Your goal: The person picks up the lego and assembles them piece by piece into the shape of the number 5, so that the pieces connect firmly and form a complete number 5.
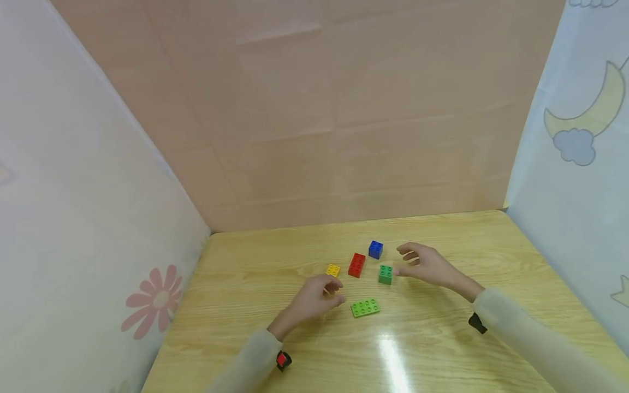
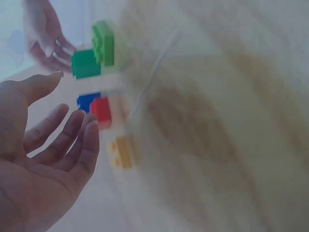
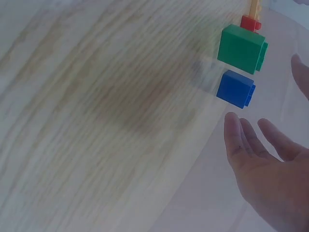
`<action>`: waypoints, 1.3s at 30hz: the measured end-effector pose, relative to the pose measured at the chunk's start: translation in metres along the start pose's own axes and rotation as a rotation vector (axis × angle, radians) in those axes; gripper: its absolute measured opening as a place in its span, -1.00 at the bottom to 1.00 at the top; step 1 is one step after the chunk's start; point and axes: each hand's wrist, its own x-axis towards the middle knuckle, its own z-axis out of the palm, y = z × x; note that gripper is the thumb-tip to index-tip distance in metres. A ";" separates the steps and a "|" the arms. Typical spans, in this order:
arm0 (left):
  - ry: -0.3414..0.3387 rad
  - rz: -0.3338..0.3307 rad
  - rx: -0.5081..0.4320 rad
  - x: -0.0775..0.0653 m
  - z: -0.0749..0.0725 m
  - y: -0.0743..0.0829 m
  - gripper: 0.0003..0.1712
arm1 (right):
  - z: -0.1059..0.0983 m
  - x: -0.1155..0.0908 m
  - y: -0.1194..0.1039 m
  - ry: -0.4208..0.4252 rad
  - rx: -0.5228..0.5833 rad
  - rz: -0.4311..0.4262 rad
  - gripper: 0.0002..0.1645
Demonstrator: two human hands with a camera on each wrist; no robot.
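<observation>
Several toy building bricks lie spread on the wooden table. My left hand [image 1: 313, 297], fingers loosely bent and holding nothing, hovers beside the yellow brick [image 1: 333, 270] and the flat light green brick [image 1: 366, 308]. On the other side, my right hand [image 1: 426, 264] has its thumb tip right by the dark green brick [image 1: 385, 274]; its fingers reach toward the blue brick [image 1: 375, 249] with nothing between them. Between the yellow and blue ones lies a long red brick [image 1: 356, 265]. In the right wrist view, the blue brick [image 3: 235, 89] stands just ahead of the fingertips.
The wooden table [image 1: 245, 262] ends at a plain pinkish back wall [image 1: 344, 136]. Pale printed sheets flank it, a flower [image 1: 159, 299] on the left one and a moon [image 1: 589, 112] on the right. Black bands circle both wrists.
</observation>
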 end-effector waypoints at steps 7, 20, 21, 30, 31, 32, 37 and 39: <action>-0.008 -0.026 -0.109 0.000 0.016 0.001 -0.56 | 0.005 0.003 -0.001 0.014 0.015 0.021 -0.10; -0.069 -0.041 -0.128 0.002 0.036 0.000 -0.45 | 0.020 -0.003 -0.001 0.008 0.078 0.084 -0.14; -0.072 -0.044 -0.127 0.003 0.037 0.000 -0.43 | 0.021 -0.003 -0.001 0.008 0.076 0.081 -0.15; -0.069 -0.019 -0.056 0.007 0.042 -0.001 -0.46 | 0.028 0.000 -0.006 0.031 0.068 0.056 -0.30; -0.066 -0.018 -0.049 0.008 0.042 -0.001 -0.48 | 0.029 0.001 -0.006 0.034 0.066 0.049 -0.32; -0.064 -0.019 -0.045 0.008 0.042 -0.001 -0.49 | 0.029 0.001 -0.006 0.036 0.063 0.043 -0.34; -0.055 -0.027 -0.052 0.007 0.040 -0.001 -0.53 | 0.033 0.002 -0.004 0.037 0.069 0.056 -0.35; -0.052 -0.028 -0.057 0.006 0.039 -0.002 -0.54 | 0.035 0.003 -0.003 0.034 0.077 0.070 -0.36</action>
